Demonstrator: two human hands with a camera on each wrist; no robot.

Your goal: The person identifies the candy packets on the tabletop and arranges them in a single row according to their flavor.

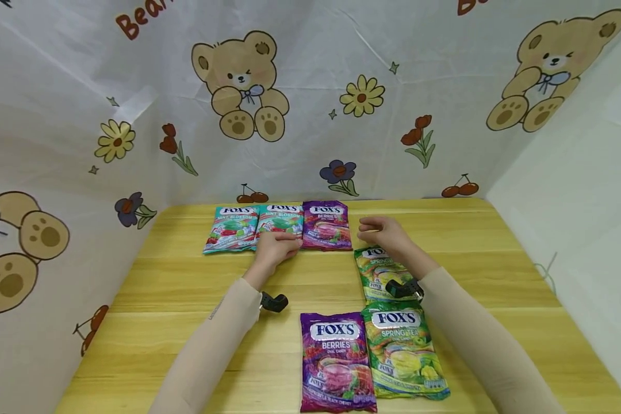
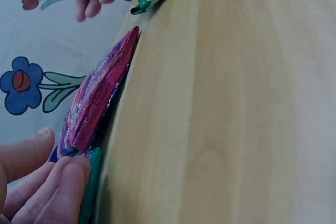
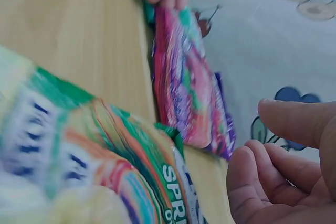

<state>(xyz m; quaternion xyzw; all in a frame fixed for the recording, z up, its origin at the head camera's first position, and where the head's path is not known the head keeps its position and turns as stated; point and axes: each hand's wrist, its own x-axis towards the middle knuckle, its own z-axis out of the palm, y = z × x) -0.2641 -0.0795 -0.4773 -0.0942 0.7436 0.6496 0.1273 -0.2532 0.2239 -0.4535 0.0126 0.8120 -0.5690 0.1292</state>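
In the head view, two teal mint blossom bags point(image 1: 232, 230) and a purple berries bag point(image 1: 327, 225) lie side by side along the table's back edge. My left hand point(image 1: 275, 250) rests its fingertips at the seam between the second teal bag and the purple one. My right hand point(image 1: 388, 234), fingers bent loosely and holding nothing, hovers over the top of a green spring tea bag point(image 1: 375, 276). In the right wrist view a gap shows between that hand point(image 3: 283, 166) and the purple bag point(image 3: 191, 87).
Nearer the front, another purple berries bag point(image 1: 337, 362) lies beside a second green spring tea bag point(image 1: 405, 352) on the wooden table point(image 1: 227, 379). A bear-printed cloth point(image 1: 310, 155) stands behind the table's back edge.
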